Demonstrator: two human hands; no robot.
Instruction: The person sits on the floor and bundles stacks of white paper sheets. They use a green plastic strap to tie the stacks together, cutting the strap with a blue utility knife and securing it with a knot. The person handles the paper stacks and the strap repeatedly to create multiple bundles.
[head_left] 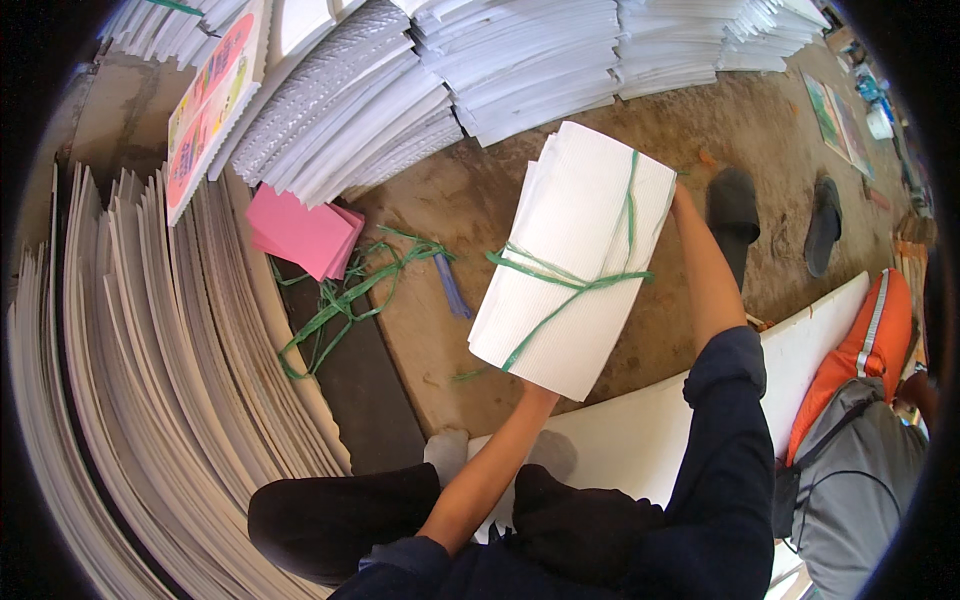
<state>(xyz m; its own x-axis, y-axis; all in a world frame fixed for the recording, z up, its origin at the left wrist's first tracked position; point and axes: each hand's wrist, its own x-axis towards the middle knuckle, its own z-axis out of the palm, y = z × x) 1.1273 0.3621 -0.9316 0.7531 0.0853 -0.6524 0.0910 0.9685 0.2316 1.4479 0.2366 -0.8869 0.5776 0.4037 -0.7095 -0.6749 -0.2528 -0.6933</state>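
A bundle of white, finely ribbed sheets (575,215) is lifted in front of me, tilted, with a green plastic string (575,283) crossing it both ways. My left hand (540,394) grips its near edge from below, the fingers hidden underneath. At the far right edge, my right hand (681,196) holds the bundle, most of it out of sight behind the sheets. Loose green string (345,300) lies in a tangle to the left, beside a pink stack of cards (303,232) and a short blue strip (450,287).
Tall stacks of white sheets (530,60) line the back. Curved grey-white boards (190,330) stand along the left. Dark slippers (735,210) lie on the brown floor (640,350) at right. Another person in orange and grey (860,440) sits at the right, beside a white board (640,420).
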